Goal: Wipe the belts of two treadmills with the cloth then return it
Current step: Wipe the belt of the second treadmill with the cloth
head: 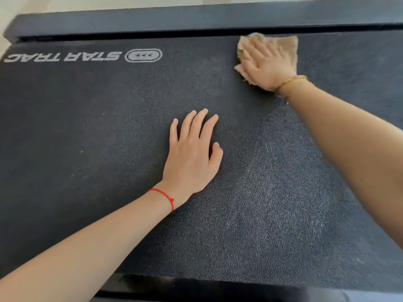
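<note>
The cloth (283, 47) is a tan, thin, slightly frayed rag, crumpled into loose folds and spread flat on the treadmill belt (272, 192) at the far right, just beside the dark slot where the belt meets the far side rail (196, 16). The right hand (265, 64) lies on top of it with fingers straight and spread, pressing the cloth down onto the belt — cloth edges show beyond the fingertips and beside the palm. A thin gold bracelet (291, 81) circles that wrist. The left hand (193, 153) rests flat on the bare belt near the middle, fingers straight and a little apart, holding nothing; a red string bracelet (165, 196) sits on its wrist. The two hands are well apart. The belt is black and pebbled, paler and dusty-looking towards the far left, where a white STAR TRAC logo (82, 56) is printed, upside down from here. A dark near rail (196, 288) runs along the belt's near edge.
</note>
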Tool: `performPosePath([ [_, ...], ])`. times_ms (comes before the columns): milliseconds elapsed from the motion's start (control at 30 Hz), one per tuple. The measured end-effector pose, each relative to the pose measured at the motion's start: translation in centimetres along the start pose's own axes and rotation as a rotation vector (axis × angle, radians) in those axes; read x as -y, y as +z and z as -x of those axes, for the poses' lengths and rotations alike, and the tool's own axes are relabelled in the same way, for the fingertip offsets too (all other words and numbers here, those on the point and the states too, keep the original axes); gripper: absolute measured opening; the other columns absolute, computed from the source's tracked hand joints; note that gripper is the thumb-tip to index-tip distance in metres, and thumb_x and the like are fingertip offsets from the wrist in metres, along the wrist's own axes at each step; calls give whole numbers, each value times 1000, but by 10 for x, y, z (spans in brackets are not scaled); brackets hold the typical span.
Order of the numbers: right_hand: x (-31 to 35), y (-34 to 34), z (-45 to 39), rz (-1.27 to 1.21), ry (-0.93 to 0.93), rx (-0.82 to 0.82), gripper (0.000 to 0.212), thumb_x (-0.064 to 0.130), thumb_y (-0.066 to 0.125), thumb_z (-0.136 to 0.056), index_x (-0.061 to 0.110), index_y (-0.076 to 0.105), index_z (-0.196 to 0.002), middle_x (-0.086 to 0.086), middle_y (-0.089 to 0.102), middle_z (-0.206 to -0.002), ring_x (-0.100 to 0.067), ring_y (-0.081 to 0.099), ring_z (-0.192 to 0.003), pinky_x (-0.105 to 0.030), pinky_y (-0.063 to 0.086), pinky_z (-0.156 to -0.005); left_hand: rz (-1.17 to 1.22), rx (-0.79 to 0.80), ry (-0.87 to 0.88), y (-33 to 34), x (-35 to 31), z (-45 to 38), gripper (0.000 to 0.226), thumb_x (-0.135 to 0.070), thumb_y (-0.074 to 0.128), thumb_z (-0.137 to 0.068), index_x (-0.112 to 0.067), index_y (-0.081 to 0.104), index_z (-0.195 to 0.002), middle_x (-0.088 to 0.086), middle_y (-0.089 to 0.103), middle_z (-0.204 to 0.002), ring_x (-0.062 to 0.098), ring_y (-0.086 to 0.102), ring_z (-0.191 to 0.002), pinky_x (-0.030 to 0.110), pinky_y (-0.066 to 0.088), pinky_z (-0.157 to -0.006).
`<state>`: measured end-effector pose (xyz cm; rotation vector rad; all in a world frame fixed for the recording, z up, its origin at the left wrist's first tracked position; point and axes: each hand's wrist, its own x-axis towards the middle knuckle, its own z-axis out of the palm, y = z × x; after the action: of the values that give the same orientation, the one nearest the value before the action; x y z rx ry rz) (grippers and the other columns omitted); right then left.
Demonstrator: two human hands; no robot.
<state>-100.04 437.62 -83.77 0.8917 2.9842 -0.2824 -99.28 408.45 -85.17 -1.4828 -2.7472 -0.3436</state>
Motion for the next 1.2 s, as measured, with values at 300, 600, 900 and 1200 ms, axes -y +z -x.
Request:
performPosePath([
  [300,24,16,153,-60,-222,18,55,48,16,-105,37,6,-158,8,-3,-166,-21,-12,-152,-41,-11,-122,18,-21,11,1,-2,2,57,-35,30,-96,-19,31,-151,2,25,-159,22,17,-149,54,12,-120],
  [600,41,29,304,-39,-300,50,57,53,22,-104,39,9,-157,15,-1,-166,-11,-8,-153,-41,-3,-124,46,-49,39,1,-1,6,54,-32,36,-99,-17,33,-151,5,27,-159,25,19,-148,55,12,-120],
  [900,17,18,280,-56,90,-16,54,46,24,-106,39,8,-157,13,-6,-165,-10,-20,-149,-36,-14,-121,45,-14,32,0,-3,7,55,-32,31,-102,-17,26,-154,6,21,-162,26,13,-151,56,9,-121],
  [1200,42,22,370,-28,-177,75,57,51,26,-105,37,10,-157,14,-1,-166,-13,-7,-153,-44,-1,-125,155,-5,174,-5,-48,8,52,-22,35,-100,-16,30,-151,6,25,-160,26,13,-151,62,7,-119],
])
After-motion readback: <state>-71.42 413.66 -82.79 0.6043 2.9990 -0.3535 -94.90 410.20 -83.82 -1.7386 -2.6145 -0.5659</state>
